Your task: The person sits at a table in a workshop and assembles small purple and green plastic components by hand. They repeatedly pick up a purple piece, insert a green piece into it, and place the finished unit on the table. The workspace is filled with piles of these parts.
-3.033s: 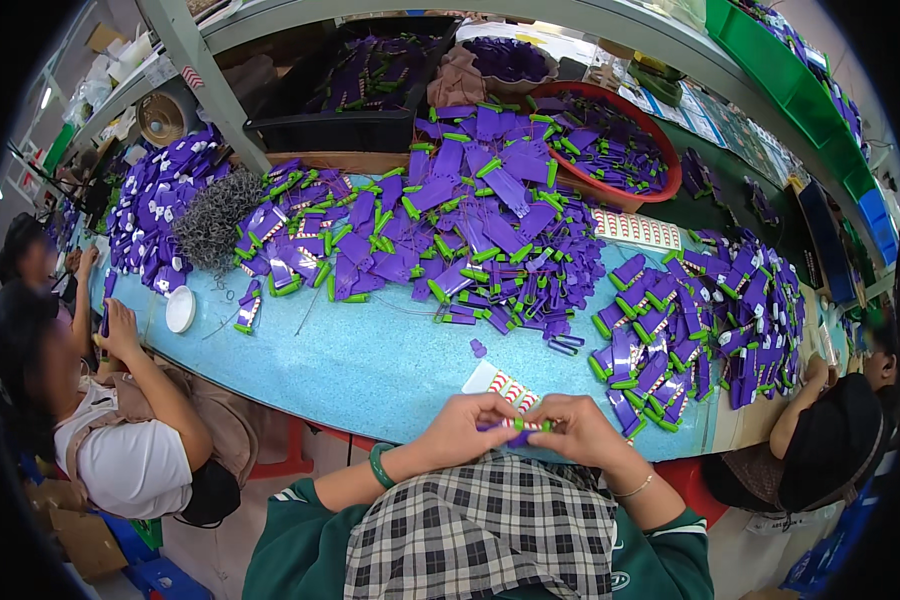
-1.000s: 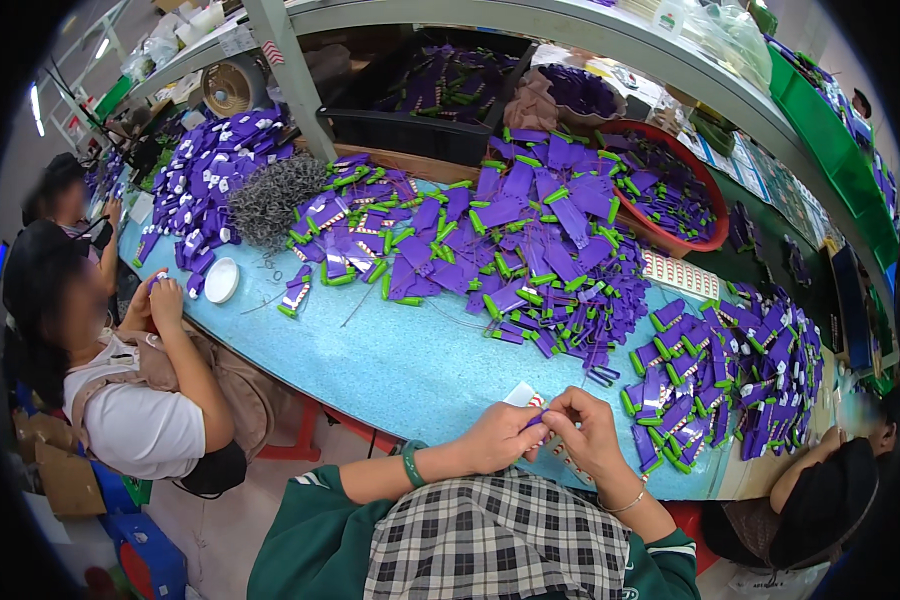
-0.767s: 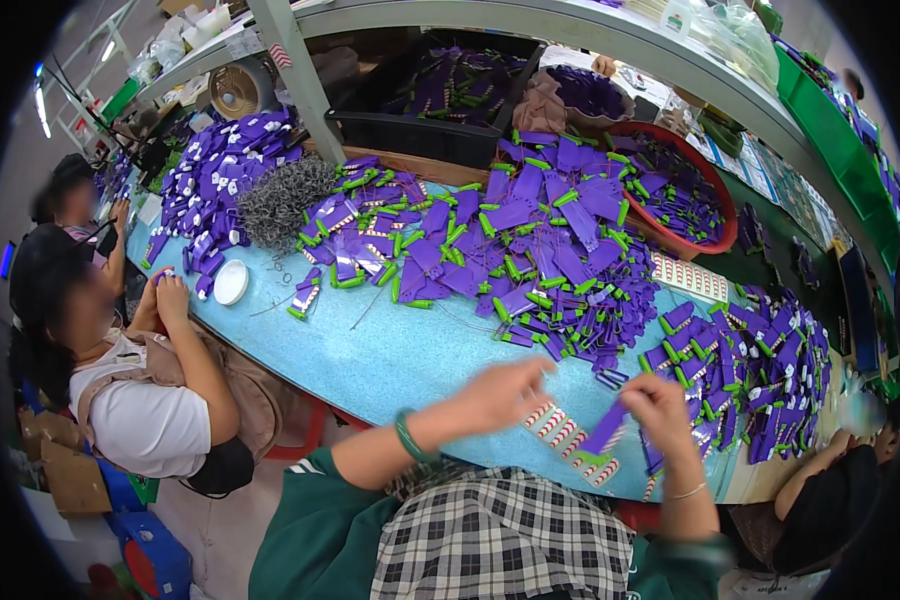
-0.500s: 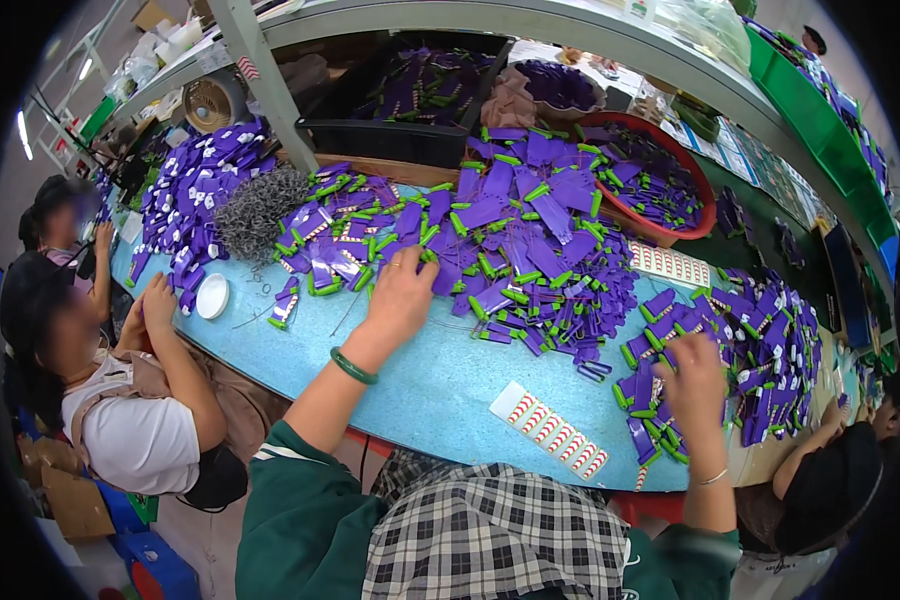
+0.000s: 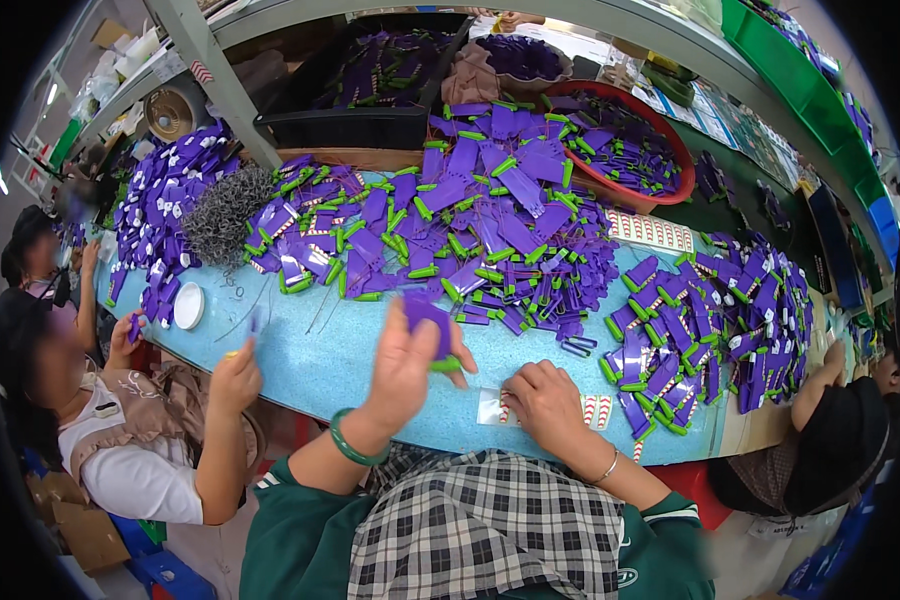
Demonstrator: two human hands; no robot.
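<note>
My left hand (image 5: 398,368), with a green bangle on its wrist, is raised over the near part of the blue table (image 5: 310,370). Held in its fingers is a flat purple piece with a green end (image 5: 428,326), slightly blurred. My right hand (image 5: 550,405) rests on a sheet of red-and-white striped stickers (image 5: 596,411) near the table's front edge. Its fingers are curled down at the sheet's left part, and the hand covers the middle of it. Beyond my hands lies a large heap of purple pieces with green ends (image 5: 515,235).
A second purple-and-green heap (image 5: 670,330) lies at right. Behind stand a red basin (image 5: 685,165) and a black crate (image 5: 350,130). Left are tangled grey metal loops (image 5: 228,215), purple-and-white parts (image 5: 160,205) and a white lid (image 5: 189,305). Co-workers sit on both sides; one's hand (image 5: 235,380) is at left.
My left hand has come back from the heap with a purple piece in it. My right hand has moved left from the right heap onto the sticker sheet. The view has shifted slightly.
</note>
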